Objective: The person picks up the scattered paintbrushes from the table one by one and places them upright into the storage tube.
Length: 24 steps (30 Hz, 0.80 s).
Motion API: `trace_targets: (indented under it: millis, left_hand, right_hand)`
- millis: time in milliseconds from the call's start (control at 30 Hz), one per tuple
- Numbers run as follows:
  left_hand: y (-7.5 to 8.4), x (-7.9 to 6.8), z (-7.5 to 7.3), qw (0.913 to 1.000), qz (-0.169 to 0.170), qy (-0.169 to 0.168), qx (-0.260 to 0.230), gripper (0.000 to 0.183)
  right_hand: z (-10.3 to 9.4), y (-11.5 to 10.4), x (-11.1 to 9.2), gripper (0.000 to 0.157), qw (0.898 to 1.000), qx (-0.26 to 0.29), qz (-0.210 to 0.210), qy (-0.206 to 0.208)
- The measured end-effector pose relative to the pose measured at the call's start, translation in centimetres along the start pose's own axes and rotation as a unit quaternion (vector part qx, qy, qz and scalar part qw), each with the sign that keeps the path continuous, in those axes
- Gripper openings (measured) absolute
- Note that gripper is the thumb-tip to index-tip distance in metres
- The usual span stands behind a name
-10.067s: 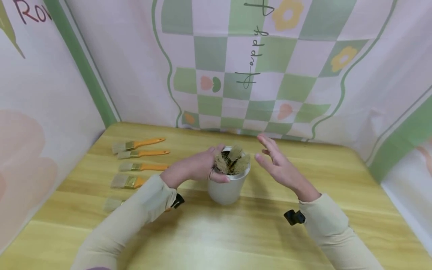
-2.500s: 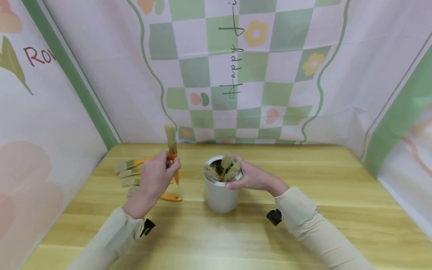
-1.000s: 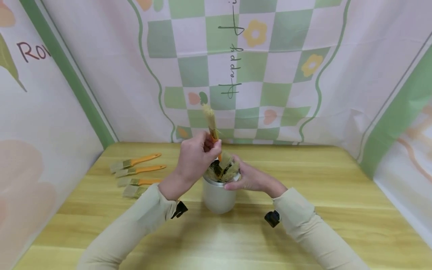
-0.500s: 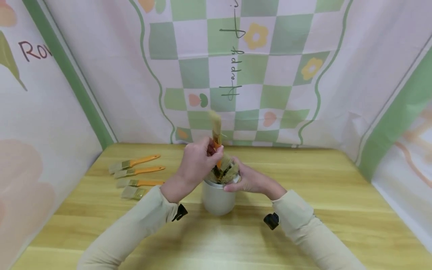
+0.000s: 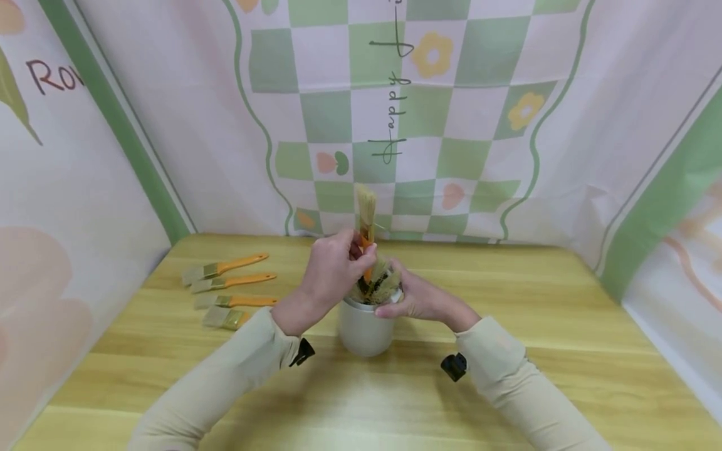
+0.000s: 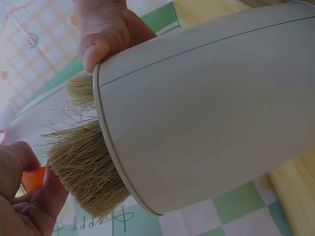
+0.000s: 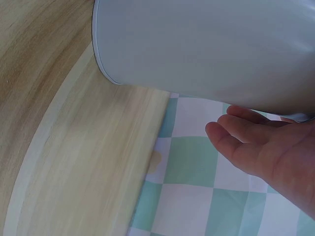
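My left hand pinches the orange handle of a paintbrush, bristles up, above the mouth of a white can. The handle's lower end goes down among other paintbrushes standing bristles-up in the can; how deep it reaches is hidden. My right hand grips the can's rim at the right, thumb in front and fingers behind. In the left wrist view, coarse bristles stick out past the rim beside the pinched orange handle. The right wrist view shows fingers of my right hand along the can's side.
Several paintbrushes with orange handles lie in a column on the left of the wooden table, bristles to the left. My left forearm partly covers the nearest one. A printed checkered cloth hangs behind the table.
My left hand picked up a paintbrush from the left and brought it over the can. My right hand took over gripping the rim. In the last half second the brush shifted slightly right.
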<state>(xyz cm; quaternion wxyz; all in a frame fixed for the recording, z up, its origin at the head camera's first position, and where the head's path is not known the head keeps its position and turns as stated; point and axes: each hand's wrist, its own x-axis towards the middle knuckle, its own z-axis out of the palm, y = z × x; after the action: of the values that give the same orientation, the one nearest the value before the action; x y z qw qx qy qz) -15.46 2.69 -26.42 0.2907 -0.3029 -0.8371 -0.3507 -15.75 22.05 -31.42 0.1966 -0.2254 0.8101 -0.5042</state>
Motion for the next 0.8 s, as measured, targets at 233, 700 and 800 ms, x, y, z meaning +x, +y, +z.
trace_targets:
  millis: [233,700,800]
  left_hand:
    - [-0.3,-0.1,0.2,0.9999,0.001,-0.004,0.012,0.015]
    - [-0.4,0.2,-1.0,0.9937,-0.087,-0.052,0.046,0.041]
    - [-0.7,0.3,-1.9,0.9921,-0.11,-0.041,0.043,0.045]
  right_hand:
    - [0.0,0.0,0.1,0.105,1.0,0.016,-0.002,-0.004]
    - [-0.1,0.0,0.1,0.103,1.0,-0.002,0.002,0.002]
    - [-0.2,0.0,0.1,0.102,1.0,-0.013,0.001,0.007]
